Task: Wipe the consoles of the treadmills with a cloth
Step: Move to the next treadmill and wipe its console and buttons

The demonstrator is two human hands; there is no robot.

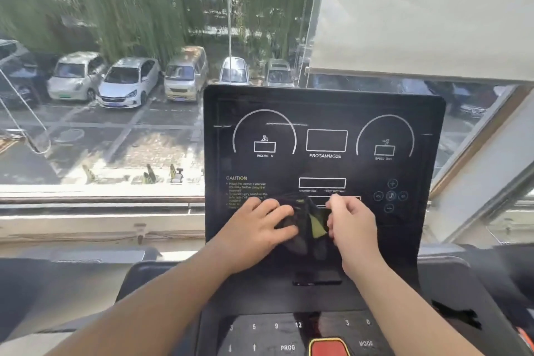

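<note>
My left hand [255, 230] and right hand [354, 228] both grip the cloth [310, 225], fingers curled, against the console [323, 113] near its lower edge.

1. The console [323, 113] is a black upright panel, tilted back, with white markings. The PROGAM/MODE window [326, 140] sits in its upper middle.
2. Straight below that window, low on the panel, a dark cloth [310, 227] with yellow-green patches lies bunched against the surface.
3. The hands hold it there: the left hand [260, 228] grips it below and left of the window, the right hand [351, 225] below and right.
4. Farther below the window lies a flatter keypad deck [260, 335] with a red button [329, 348].
</note>
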